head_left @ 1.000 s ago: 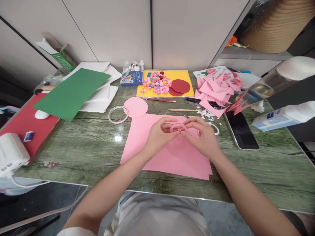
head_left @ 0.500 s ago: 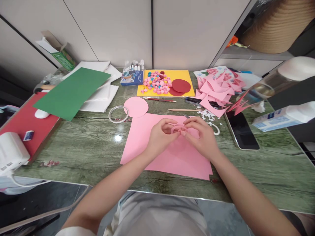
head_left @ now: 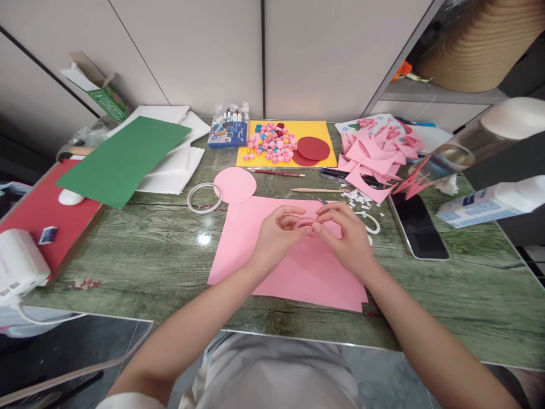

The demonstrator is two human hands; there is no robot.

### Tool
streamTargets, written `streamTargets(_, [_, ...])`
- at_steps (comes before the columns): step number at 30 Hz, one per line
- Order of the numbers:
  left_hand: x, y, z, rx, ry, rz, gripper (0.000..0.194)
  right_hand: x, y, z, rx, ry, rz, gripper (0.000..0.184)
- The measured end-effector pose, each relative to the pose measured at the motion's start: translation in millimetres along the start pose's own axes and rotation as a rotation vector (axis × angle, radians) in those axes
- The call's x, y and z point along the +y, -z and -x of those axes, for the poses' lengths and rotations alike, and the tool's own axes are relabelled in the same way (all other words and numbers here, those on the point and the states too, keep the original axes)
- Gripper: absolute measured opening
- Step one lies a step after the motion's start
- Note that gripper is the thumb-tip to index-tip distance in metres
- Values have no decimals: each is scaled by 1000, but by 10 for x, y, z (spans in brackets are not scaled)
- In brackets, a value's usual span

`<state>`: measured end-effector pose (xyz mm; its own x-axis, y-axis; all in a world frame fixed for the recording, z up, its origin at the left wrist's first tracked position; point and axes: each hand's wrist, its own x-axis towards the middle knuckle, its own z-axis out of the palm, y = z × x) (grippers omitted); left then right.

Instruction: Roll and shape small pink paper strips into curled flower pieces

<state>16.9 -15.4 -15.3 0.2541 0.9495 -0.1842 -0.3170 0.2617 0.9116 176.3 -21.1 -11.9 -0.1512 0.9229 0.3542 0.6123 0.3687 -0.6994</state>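
Between my two hands is a curled pink paper strip (head_left: 303,223), bent into a small coil. My left hand (head_left: 279,232) pinches it from the left with thumb and fingers. From the other side, my right hand (head_left: 346,233) grips it with the thumb tip close to the left thumb. Fingers hide part of the coil. Both hands are over pink paper sheets (head_left: 293,272) lying on the table. Past the left hand lie a pink paper circle (head_left: 235,185) and a roll of tape (head_left: 205,197). White scissor handles (head_left: 373,223) show beside the right hand.
At the back, a yellow sheet (head_left: 264,161) bears several small paper rolls (head_left: 272,142) and dark red circles (head_left: 313,149). Pink paper scraps (head_left: 374,153), a phone (head_left: 417,224) and a bottle (head_left: 494,201) stand or lie right. Green paper (head_left: 128,159) lies left.
The thumbs have shifted slightly on the pink strip, and the coil has tilted, showing less of its opening. The right hand has moved a little; more of the scissor handles shows.
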Motion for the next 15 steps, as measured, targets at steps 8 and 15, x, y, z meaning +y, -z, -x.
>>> streamTargets(8, [34, 41, -35, -35, -32, -84, 45, 42, 42, -16, -39, -55, -83, 6])
streamTargets(15, [20, 23, -35, -30, 14, -41, 47, 49, 3, -14, 7, -74, -71, 4])
